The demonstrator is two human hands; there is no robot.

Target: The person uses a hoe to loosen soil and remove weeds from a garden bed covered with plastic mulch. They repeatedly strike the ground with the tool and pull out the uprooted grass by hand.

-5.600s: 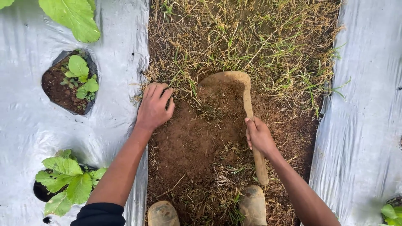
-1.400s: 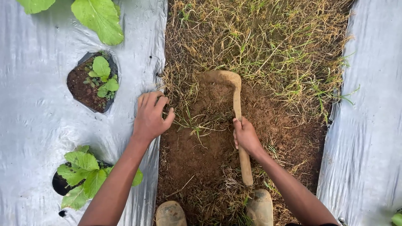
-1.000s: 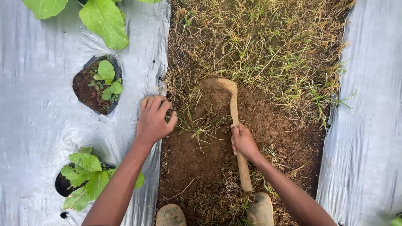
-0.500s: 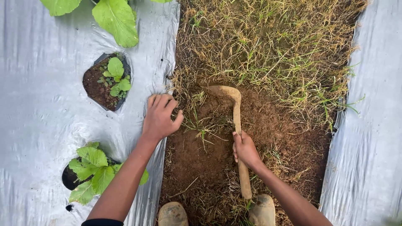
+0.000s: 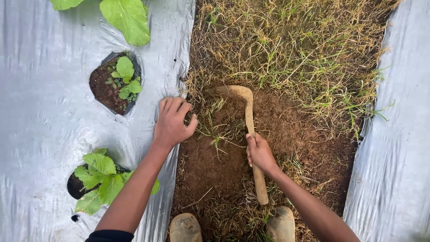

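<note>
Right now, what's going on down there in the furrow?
A person is weeding. The right hand grips a curved sickle, its blade hooked into the dry grass. The left hand rests at the edge of the silver plastic mulch, beside loose cut grass. Bare soil lies nearer the boots.

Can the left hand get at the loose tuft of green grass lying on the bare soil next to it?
Probably yes: the left hand rests right beside the loose green grass tuft, with only bare brown soil between.
</note>
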